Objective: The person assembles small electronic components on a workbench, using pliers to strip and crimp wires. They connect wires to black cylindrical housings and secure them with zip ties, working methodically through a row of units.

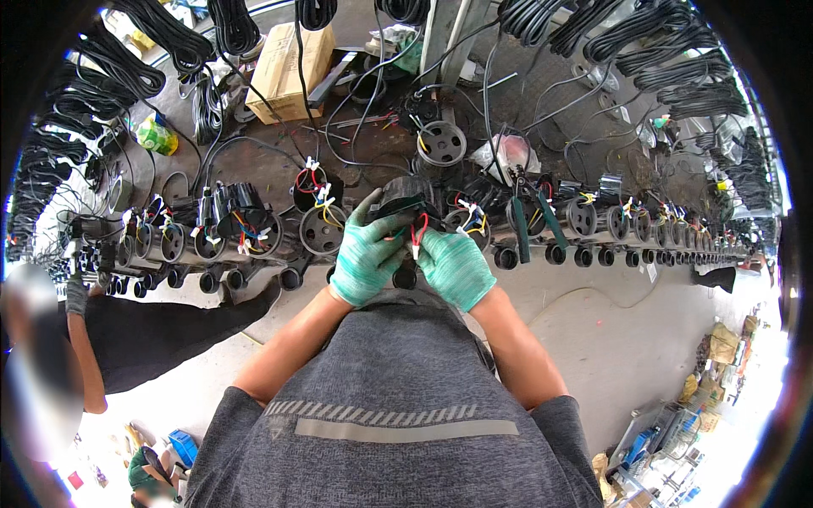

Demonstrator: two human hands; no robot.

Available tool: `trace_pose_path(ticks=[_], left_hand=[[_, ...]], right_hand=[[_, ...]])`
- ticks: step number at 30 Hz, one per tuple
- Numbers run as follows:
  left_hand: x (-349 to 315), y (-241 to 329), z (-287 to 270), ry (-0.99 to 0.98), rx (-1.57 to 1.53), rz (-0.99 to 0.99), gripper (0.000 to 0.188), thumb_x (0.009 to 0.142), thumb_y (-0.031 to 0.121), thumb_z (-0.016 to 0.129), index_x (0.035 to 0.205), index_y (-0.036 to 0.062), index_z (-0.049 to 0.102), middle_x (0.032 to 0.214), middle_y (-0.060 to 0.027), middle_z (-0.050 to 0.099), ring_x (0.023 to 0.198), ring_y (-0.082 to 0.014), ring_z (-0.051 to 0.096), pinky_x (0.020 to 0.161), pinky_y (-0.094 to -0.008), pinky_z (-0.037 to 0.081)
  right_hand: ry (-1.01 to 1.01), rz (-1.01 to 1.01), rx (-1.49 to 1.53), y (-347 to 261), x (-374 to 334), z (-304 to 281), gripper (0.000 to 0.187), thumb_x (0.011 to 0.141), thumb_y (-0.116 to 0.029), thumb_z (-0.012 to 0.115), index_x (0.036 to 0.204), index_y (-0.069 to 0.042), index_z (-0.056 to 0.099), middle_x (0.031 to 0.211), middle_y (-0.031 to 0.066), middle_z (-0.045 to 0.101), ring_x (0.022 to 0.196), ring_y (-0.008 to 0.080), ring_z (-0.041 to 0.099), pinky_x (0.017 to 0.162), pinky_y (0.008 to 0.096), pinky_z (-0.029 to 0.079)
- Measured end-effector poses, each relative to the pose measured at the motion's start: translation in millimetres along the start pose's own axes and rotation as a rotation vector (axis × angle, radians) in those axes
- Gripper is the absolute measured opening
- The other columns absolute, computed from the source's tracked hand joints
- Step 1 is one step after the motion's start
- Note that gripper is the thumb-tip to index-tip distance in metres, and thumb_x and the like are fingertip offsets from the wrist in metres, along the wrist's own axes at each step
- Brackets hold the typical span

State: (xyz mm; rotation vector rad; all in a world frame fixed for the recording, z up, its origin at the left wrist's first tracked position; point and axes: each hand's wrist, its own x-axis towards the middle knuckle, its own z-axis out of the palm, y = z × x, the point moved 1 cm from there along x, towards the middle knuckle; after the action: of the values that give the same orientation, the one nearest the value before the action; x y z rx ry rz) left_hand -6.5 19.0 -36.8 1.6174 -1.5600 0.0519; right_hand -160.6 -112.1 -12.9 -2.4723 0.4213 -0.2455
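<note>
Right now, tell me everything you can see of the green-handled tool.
The green-handled tool looks like pliers or cutters: two long dark green handles, plastic or rubber by their look, spread in a V from a dark head. It sits to the right of the gloved right hand, head pointing away from the person, handle ends toward them. No hand touches it. It seems to rest among black round housings; its tips and exact contact are unclear.

At the worktop's (262,173) near edge, the left hand (366,261) and right hand (457,262) partly hide a black cylinder (406,188). Cable bundles (233,25) toward the far edge are cut off above. Near the left end, a person (127,339) is partly blurred.
</note>
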Motion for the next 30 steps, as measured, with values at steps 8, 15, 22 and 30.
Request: trace_pose_path(ticks=[8,15,22,30], left_hand=[[-10.4,-2.5,2.6,0.040,-0.004,-0.069,0.021,0.069,0.009,0.084,0.090,0.0091,0.079,0.128,-0.0094,0.074,0.132,-0.0377,0.062,0.125,-0.0605,0.037],[-8.7,-7.0,6.1,0.045,-0.031,-0.033,0.023,0.067,0.008,0.085,0.089,0.0093,0.079,0.125,-0.0092,0.075,0.130,-0.0367,0.064,0.124,-0.0601,0.039],[-7.7,0.4,3.9,0.068,-0.017,-0.081,0.023,0.067,0.008,0.085,0.089,0.0091,0.079,0.125,-0.0091,0.074,0.130,-0.0392,0.063,0.123,-0.0600,0.040],[-6.0,3.1,4.8,0.035,-0.009,-0.084,0.022,0.067,0.007,0.083,0.089,0.0074,0.080,0.130,-0.0095,0.074,0.130,-0.0378,0.063,0.125,-0.0580,0.037]], right_hand=[[0.427,0.297,-0.057,33.2,-39.0,-77.8,0.014,0.102,-0.021,0.069,0.103,-0.008,0.073,0.089,0.0153,0.076,0.077,0.0367,0.074,0.069,0.0476,0.060],[0.087,0.613,-0.604,109.8,-35.7,-83.0,0.117,0.077,-0.040,0.092,0.172,-0.016,0.027,0.152,0.0241,0.050,0.137,0.0444,0.053,0.110,0.0564,0.050],[0.174,0.597,-0.342,52.3,-66.6,-73.0,0.105,0.077,-0.022,0.081,0.169,-0.012,0.031,0.143,0.0322,0.052,0.135,0.0506,0.052,0.113,0.0572,0.047],[0.058,0.361,0.086,-15.1,-81.6,-4.2,0.083,0.076,-0.013,0.078,0.153,-0.001,0.050,0.133,0.0299,0.061,0.119,0.0491,0.062,0.104,0.0507,0.054]])
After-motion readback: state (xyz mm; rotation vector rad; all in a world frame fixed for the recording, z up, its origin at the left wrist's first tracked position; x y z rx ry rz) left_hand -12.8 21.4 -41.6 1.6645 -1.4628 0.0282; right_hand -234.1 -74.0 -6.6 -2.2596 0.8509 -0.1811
